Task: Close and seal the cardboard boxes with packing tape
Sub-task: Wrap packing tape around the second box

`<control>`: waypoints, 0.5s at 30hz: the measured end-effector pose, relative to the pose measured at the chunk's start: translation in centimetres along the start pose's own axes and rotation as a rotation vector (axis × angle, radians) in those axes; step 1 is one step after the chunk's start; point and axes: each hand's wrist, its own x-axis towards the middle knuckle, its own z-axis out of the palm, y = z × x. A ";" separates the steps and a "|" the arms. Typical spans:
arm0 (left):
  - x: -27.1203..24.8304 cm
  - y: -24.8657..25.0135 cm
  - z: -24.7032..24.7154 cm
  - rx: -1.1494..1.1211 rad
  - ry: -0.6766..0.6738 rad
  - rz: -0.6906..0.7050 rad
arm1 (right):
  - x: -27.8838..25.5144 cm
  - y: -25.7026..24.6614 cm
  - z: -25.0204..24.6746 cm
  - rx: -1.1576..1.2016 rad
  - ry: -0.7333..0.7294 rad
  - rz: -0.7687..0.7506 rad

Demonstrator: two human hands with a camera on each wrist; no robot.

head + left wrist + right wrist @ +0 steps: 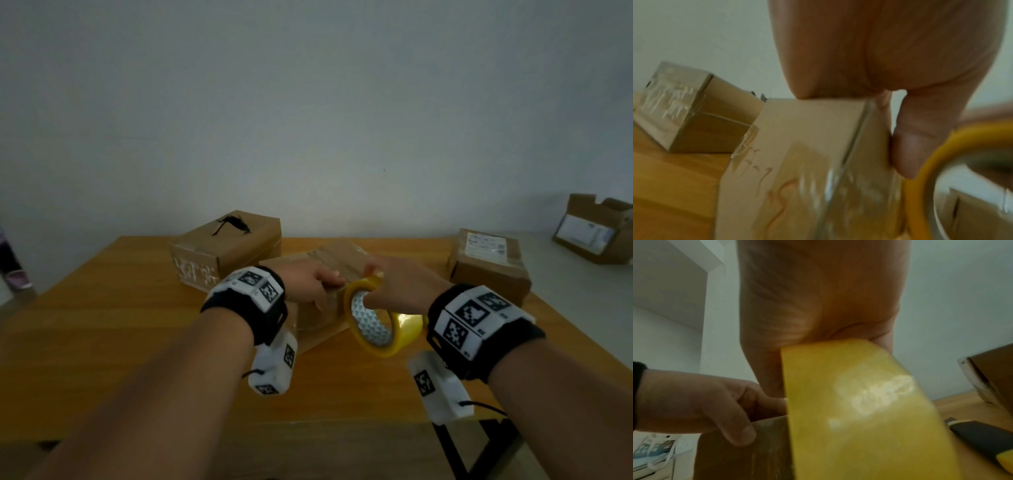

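Closest in, both forearms are reaching out over the orange-brown wooden tabletop, each wearing a black wrist strap with white blocks printed in black-and-white square markers. The right hand is gripping the yellow roll of packing tape, fingers hooked through its patterned core, so it's clamped on the roll. The left hand is just beside it, fingers curled down on the near edge of the flat brown cardboard box, seemingly pinching the tape end there, though the blur is making that hard to confirm. That box is sitting mid-tabletop right under both hands, its top shiny with clear tape, and the hands and roll are covering most of it.

In the right wrist view a dark tool with a yellow tip is lying on the tabletop just right of the roll.

Farther back, a taller brown cardboard box with a black scrawl on top is sitting on the left, close behind the flat one. Off to the right, well apart, a brown box with a white shipping label is sitting near the tabletop edge. Beyond it, an open brown box is resting on a pale surface. A plain grey-white wall is filling everything behind.
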 end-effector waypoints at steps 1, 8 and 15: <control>-0.1 0.0 -0.5 -0.112 0.026 -0.012 | -0.1 0.1 0.0 -0.002 0.002 -0.003; 2.1 -0.1 -2.1 -0.145 0.311 -0.155 | -0.2 0.4 -0.3 0.023 -0.041 -0.002; 4.9 0.5 0.3 0.252 0.116 -0.295 | -0.1 0.6 -0.3 0.004 -0.061 -0.047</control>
